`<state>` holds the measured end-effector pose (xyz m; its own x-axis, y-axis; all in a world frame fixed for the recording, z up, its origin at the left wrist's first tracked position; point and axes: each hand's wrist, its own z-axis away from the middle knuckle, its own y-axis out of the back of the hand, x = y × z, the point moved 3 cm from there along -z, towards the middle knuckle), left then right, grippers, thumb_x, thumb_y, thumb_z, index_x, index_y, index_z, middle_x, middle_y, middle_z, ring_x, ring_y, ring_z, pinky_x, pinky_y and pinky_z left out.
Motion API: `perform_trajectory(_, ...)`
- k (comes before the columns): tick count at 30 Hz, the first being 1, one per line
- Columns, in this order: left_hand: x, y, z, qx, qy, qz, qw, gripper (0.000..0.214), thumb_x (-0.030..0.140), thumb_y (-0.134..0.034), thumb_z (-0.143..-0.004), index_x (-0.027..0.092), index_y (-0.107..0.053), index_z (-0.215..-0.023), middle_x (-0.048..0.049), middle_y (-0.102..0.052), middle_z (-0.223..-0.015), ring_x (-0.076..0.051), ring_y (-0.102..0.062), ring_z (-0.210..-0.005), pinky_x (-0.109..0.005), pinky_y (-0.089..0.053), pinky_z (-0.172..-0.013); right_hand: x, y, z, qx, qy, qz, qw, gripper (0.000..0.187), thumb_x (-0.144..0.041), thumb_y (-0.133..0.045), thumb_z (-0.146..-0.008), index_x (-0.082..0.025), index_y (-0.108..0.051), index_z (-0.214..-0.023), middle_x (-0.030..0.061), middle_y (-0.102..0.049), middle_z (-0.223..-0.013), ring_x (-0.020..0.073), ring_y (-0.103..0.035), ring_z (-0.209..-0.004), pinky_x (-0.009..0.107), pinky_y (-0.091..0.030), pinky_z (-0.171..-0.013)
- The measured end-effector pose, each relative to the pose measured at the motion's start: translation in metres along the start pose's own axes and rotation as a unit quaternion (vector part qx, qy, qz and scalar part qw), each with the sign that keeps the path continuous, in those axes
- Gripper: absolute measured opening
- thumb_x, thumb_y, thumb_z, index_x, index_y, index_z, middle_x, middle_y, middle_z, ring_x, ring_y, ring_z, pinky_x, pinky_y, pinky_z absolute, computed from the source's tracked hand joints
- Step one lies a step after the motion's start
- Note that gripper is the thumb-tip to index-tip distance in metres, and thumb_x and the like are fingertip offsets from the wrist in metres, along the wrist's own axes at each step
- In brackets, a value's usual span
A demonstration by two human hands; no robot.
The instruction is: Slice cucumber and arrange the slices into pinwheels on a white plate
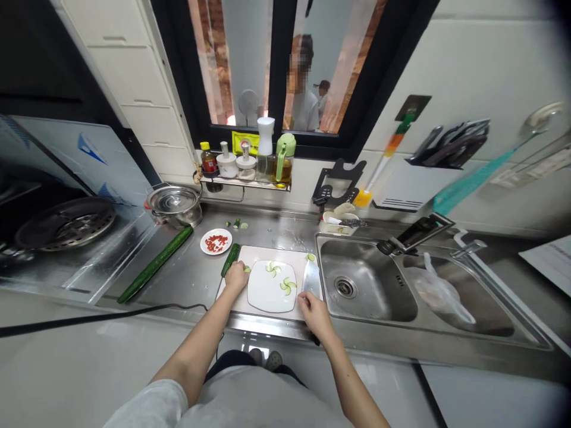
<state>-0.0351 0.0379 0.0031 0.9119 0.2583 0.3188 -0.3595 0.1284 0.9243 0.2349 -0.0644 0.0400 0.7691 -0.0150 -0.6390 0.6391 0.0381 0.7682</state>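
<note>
A white cutting board [263, 255] lies on the steel counter with a white square plate [267, 294] on it. The plate carries two small clusters of cucumber slices [288, 286]. My left hand [236, 277] rests closed at the plate's left edge, beside a short cucumber piece [231, 260], pinching a small green slice. My right hand [312, 312] is closed near the plate's right corner, at the handle end of a cleaver [311, 278] lying flat on the board. One more slice [311, 257] lies at the board's far right.
A long whole cucumber [156, 263] lies on the counter at left. A small plate of red chilli bits [216, 242] and a lidded pot [173, 205] stand behind. The sink [357, 285] is directly right. A condiment rack [245, 172] sits under the window. A black cable [111, 315] runs along the counter's front edge.
</note>
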Motion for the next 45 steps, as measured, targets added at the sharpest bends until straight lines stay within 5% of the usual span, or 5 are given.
perform_trajectory(6,-0.009,0.004,0.006,0.01,0.043,0.173,0.984,0.008,0.024,-0.061,-0.078,0.02,-0.063,-0.084,-0.0044,-0.067,-0.084,-0.017,-0.062,-0.08,-0.024,-0.041,-0.068,-0.016,-0.001,-0.002,0.012,-0.01,-0.02,1.0,0.03,-0.038,-0.04,-0.085,-0.021,-0.063,-0.087,0.0019,-0.063,-0.067,0.0177,-0.058,-0.064,0.025,-0.037,-0.06)
perform_trajectory(19,0.02,0.025,0.062,-0.185,-0.012,0.583,0.791,0.045,0.04,-0.078,-0.054,0.015,-0.064,-0.088,0.0023,-0.057,-0.067,-0.004,-0.043,-0.053,-0.015,-0.024,-0.045,-0.078,-0.042,-0.051,-0.038,0.088,-0.2,0.975,0.018,-0.034,-0.054,-0.08,-0.019,-0.064,-0.085,0.0014,-0.066,-0.082,0.0146,-0.057,-0.076,0.026,-0.042,-0.072)
perform_trajectory(25,0.021,0.022,0.067,-0.126,-0.043,0.576,0.807,0.039,0.042,-0.078,-0.057,0.014,-0.062,-0.079,0.0016,-0.057,-0.064,-0.007,-0.048,-0.057,-0.016,-0.033,-0.051,-0.077,-0.045,-0.049,-0.024,0.107,-0.186,0.976,0.014,-0.03,-0.054,-0.081,-0.019,-0.061,-0.078,0.0002,-0.065,-0.078,0.0134,-0.055,-0.072,0.025,-0.04,-0.069)
perform_trajectory(35,0.038,0.014,0.073,-0.248,0.042,0.614,0.749,0.044,0.034,-0.076,-0.061,0.016,-0.059,-0.098,-0.0003,-0.061,-0.071,-0.005,-0.053,-0.056,-0.013,-0.024,-0.043,-0.076,-0.025,-0.042,-0.032,0.206,-0.082,0.975,0.011,-0.024,-0.054,-0.086,-0.019,-0.063,-0.082,0.0023,-0.063,-0.083,0.0141,-0.054,-0.079,0.025,-0.039,-0.074)
perform_trajectory(45,0.041,0.003,0.062,-0.192,-0.048,0.574,0.794,0.048,0.029,-0.075,-0.058,0.015,-0.061,-0.101,0.0045,-0.055,-0.062,-0.006,-0.049,-0.056,-0.017,-0.033,-0.053,-0.048,-0.041,-0.047,-0.084,0.111,-0.156,0.978,0.014,-0.024,-0.052,-0.084,-0.017,-0.064,-0.081,0.0008,-0.066,-0.077,0.0124,-0.056,-0.07,0.023,-0.041,-0.069)
